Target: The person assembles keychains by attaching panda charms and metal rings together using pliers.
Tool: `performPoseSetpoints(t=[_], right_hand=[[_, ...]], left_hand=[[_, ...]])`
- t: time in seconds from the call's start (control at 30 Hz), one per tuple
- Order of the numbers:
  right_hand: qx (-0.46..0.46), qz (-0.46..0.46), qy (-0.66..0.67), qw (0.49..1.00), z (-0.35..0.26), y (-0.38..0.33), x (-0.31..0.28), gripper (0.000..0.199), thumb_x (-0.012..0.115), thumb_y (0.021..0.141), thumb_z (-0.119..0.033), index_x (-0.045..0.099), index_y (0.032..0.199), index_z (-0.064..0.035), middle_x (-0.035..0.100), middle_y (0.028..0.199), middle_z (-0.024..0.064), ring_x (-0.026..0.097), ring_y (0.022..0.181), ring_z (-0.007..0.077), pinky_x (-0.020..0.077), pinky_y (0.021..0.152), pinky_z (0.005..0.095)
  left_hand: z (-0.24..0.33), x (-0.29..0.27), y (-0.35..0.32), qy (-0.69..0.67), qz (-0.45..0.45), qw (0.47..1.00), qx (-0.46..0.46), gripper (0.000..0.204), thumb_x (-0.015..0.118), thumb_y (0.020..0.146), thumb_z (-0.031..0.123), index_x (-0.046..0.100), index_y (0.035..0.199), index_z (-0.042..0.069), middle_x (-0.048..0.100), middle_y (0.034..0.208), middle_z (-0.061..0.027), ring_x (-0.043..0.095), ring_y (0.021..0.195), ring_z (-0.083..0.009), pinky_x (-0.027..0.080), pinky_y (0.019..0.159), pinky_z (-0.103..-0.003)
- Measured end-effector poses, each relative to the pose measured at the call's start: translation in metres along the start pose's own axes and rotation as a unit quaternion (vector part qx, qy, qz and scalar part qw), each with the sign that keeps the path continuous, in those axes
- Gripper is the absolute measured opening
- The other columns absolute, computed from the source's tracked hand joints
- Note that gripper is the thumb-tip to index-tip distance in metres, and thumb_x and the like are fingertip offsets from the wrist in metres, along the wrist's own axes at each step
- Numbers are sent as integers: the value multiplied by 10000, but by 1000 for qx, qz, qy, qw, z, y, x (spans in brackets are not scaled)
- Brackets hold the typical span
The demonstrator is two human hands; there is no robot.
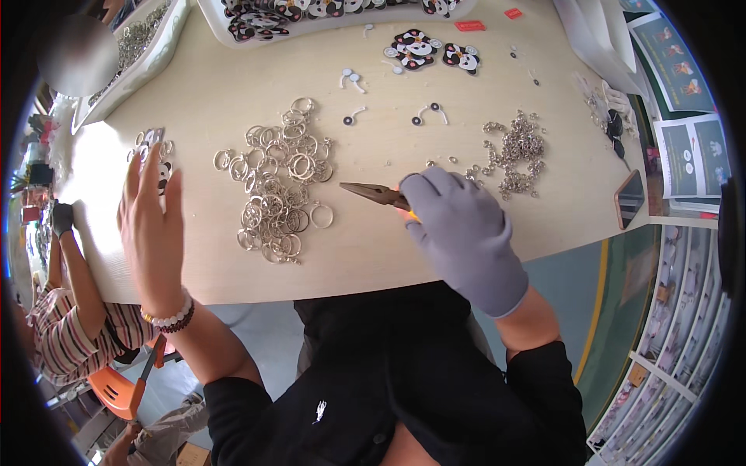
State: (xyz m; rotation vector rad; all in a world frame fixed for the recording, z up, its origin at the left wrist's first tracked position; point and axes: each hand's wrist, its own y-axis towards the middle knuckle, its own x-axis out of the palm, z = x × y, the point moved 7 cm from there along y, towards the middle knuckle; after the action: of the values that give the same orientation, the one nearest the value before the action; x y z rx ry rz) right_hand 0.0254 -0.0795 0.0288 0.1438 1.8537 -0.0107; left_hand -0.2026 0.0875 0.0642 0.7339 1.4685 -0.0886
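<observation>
My bare left hand (151, 233), a beaded bracelet (172, 317) at its wrist, reaches over the table's left side with fingers stretched out. Partly beneath it lies a panda charm (164, 177) with metal rings; the fingers hide some of it, and whether they touch it I cannot tell. In a grey glove, my right hand (466, 229) grips long-nose pliers (373, 193), whose jaws point left. Left of the pliers spreads a heap of key rings with short chains (284, 186). Beyond the gloved hand, to the right, is a pile of small metal rings (519, 154).
Panda pieces (413, 50) lie at the back, below a white bin (342, 23) full of them. White straps with dark discs (430, 114) sit mid-table. A phone (629, 199) rests at the right edge. Another person's arm (81, 272) shows far left, beside an orange chair (116, 392).
</observation>
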Motion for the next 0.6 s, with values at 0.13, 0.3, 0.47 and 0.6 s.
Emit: performPoseSetpoints(t=[0.13, 0.3, 0.47, 0.6], right_hand=[[19, -34, -145, 989, -8, 5, 7, 175, 614, 753, -129, 563, 909, -68, 571, 806, 72, 618, 744, 214, 502, 645, 345], [0, -5, -139, 990, -12, 5, 8, 185, 604, 718, -117, 560, 889, -64, 561, 793, 71, 610, 730, 212, 500, 642, 332], [-27, 39, -122, 991, -10, -2, 8, 187, 617, 702, -138, 580, 874, -76, 570, 791, 36, 588, 740, 175, 472, 672, 300], [-57, 65, -34, 996, -5, -11, -2, 210, 621, 705, -117, 553, 894, -57, 557, 822, 77, 591, 755, 209, 483, 680, 325]], left_hand=[[89, 9, 44, -265, -68, 952, 136, 342, 587, 878, 211, 577, 1178, 46, 586, 1160, -158, 573, 1050, -309, 447, 896, -348], [160, 67, 90, -304, -146, 907, 251, 393, 597, 868, 228, 551, 1206, 33, 581, 1154, -146, 567, 1052, -290, 430, 915, -366], [224, 85, 116, -282, -160, 907, 271, 487, 614, 856, 303, 515, 1241, 21, 528, 1224, -188, 500, 1139, -330, 398, 968, -383], [255, 100, 127, -236, -178, 916, 271, 562, 636, 829, 327, 481, 1258, -2, 487, 1248, -218, 447, 1178, -369, 362, 1012, -412]])
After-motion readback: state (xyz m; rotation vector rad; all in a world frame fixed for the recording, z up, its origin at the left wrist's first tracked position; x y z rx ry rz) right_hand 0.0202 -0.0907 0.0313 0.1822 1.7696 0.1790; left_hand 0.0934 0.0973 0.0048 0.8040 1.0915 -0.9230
